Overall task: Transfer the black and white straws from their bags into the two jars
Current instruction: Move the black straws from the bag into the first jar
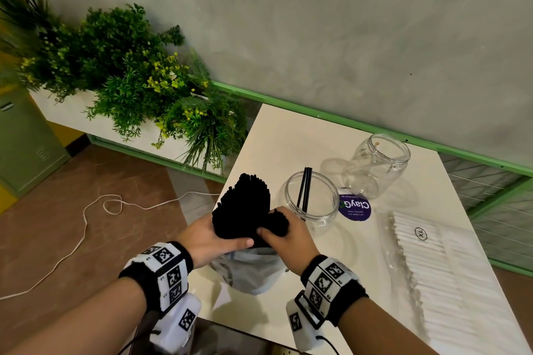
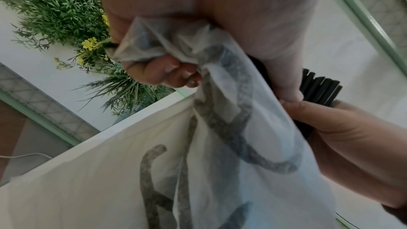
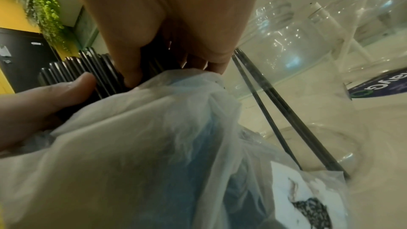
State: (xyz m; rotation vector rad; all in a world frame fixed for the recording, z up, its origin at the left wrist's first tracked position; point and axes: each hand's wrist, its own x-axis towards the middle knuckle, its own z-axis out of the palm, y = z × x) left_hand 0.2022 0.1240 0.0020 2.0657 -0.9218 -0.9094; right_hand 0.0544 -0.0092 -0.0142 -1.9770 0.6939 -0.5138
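A thick bundle of black straws (image 1: 243, 204) sticks up out of a thin plastic bag (image 1: 251, 271) at the table's front left. My left hand (image 1: 222, 239) grips the bundle and the bag's gathered mouth (image 2: 167, 41) from the left. My right hand (image 1: 278, 235) is curled round a smaller clump of black straws (image 3: 92, 65) at the bundle's right side. Just right of the hands, a round clear jar (image 1: 313, 210) holds two black straws (image 1: 304, 187). Further back stands a taller clear jar (image 1: 377, 164), which looks empty. White straws lie in their clear bag (image 1: 427, 262) at the right.
A round purple sticker (image 1: 354, 206) lies on the white table (image 1: 274, 135) between the jars. A planter of green plants (image 1: 138, 75) stands left of the table, and a white cord (image 1: 86, 219) trails on the floor. A green rail (image 1: 346, 121) runs along the wall behind.
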